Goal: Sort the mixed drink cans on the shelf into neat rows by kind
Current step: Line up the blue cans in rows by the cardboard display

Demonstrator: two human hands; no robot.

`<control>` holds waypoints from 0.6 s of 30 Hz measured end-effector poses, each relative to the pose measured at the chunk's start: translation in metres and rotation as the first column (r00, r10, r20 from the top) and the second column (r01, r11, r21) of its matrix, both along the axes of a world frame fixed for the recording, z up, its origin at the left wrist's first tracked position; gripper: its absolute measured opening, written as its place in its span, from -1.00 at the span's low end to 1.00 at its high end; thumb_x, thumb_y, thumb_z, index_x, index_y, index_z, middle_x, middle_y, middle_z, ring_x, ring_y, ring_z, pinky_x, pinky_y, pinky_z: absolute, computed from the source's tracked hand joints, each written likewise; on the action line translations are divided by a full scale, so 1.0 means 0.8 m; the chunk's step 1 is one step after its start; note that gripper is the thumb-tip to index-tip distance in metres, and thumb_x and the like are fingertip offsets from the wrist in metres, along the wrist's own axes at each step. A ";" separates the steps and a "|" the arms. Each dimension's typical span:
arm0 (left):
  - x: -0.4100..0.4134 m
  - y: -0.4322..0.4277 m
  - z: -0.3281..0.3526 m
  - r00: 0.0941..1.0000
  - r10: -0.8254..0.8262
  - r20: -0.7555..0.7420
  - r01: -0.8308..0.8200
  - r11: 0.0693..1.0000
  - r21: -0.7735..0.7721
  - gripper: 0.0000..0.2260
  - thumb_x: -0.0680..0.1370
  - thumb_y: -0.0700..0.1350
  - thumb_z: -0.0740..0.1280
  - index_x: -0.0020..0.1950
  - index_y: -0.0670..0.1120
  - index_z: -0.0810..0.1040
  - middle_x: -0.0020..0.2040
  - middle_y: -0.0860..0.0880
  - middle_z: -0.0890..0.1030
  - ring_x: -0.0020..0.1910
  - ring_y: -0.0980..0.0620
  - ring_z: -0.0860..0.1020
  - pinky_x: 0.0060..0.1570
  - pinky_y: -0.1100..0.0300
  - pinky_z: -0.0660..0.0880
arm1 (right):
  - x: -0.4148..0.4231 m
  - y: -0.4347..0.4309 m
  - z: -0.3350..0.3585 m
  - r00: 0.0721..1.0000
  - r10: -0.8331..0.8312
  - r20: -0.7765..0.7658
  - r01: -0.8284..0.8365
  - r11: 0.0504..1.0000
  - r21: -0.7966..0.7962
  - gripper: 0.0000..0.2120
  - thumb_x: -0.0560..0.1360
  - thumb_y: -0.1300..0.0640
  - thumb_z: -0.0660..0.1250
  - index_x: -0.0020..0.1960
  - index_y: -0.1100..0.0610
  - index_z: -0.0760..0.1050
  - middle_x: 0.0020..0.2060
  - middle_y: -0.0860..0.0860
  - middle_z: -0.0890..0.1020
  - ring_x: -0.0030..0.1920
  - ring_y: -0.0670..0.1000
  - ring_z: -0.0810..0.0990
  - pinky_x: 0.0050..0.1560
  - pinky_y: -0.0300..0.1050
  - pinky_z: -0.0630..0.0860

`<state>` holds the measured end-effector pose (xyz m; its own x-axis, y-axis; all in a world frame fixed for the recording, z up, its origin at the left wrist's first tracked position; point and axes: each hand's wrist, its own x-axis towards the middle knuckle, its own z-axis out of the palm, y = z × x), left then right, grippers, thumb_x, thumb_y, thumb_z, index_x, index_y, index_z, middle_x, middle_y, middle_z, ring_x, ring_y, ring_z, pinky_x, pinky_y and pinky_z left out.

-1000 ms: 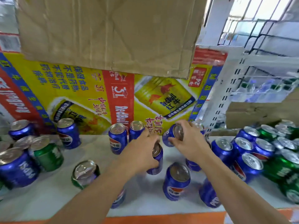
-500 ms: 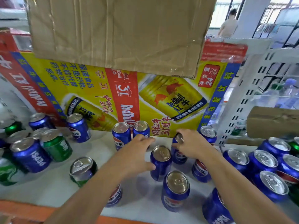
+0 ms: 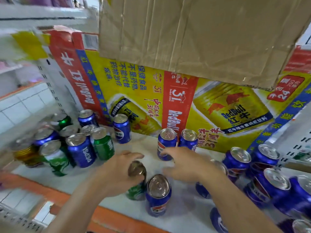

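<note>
Blue and green drink cans stand mixed on a white shelf (image 3: 148, 145). My left hand (image 3: 117, 172) is closed around a green can (image 3: 136, 190) near the front edge, fingers over its top. A blue can (image 3: 158, 195) stands right beside it. My right hand (image 3: 186, 163) hovers with fingers spread and holds nothing, just in front of two blue cans (image 3: 166, 142) at the back. A blue can behind its wrist is partly hidden. A mixed cluster of blue and green cans (image 3: 80, 148) stands at the left, and several blue cans (image 3: 262, 175) at the right.
A yellow and red printed carton (image 3: 210, 111) forms the back wall. A brown cardboard box (image 3: 193, 34) hangs over the shelf from above. The shelf's orange front edge (image 3: 109, 217) runs below my arms. A gold can (image 3: 25, 153) stands at the far left.
The view has swung left. My left hand moved back to the front and took hold of the green can. My right hand let go of the blue can at the back and opened.
</note>
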<state>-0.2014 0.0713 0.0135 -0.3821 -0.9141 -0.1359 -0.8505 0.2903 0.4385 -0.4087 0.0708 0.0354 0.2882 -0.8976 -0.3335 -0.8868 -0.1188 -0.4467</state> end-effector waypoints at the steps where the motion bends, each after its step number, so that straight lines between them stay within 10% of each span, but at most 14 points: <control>1: 0.003 0.003 -0.003 0.999 -0.019 0.035 0.019 1.000 0.007 -0.45 0.48 0.11 0.39 0.44 0.16 0.31 0.34 0.14 0.40 0.25 0.15 0.44 0.09 0.41 0.37 | 0.006 0.002 -0.002 0.999 0.033 -0.027 -0.031 0.996 0.080 -0.39 0.43 -0.18 0.39 0.41 -0.07 0.32 0.29 -0.09 0.48 0.22 -0.02 0.49 0.18 -0.07 0.48; 9: 0.010 0.004 -0.031 0.995 0.021 -0.093 -0.022 1.000 -0.012 -0.48 0.40 -0.04 0.46 0.33 0.13 0.42 0.06 0.13 0.48 0.01 0.12 0.50 -0.21 0.54 0.31 | 0.026 0.019 -0.028 0.999 -0.018 -0.043 0.021 0.998 0.058 -0.56 0.15 -0.17 0.47 -0.10 -0.02 0.41 -0.15 -0.07 0.56 -0.16 -0.02 0.57 -0.20 -0.01 0.55; 18: 0.002 -0.010 -0.031 0.980 0.018 -0.198 -0.024 0.999 -0.029 -0.47 0.33 0.01 0.50 0.26 0.21 0.44 0.08 0.17 0.52 -0.01 0.14 0.52 -0.06 0.28 0.47 | -0.015 0.003 -0.013 0.961 -0.192 -0.199 0.180 0.981 -0.079 -0.56 0.28 -0.05 0.48 0.07 -0.04 0.38 -0.08 -0.09 0.53 -0.09 -0.07 0.52 -0.11 -0.13 0.54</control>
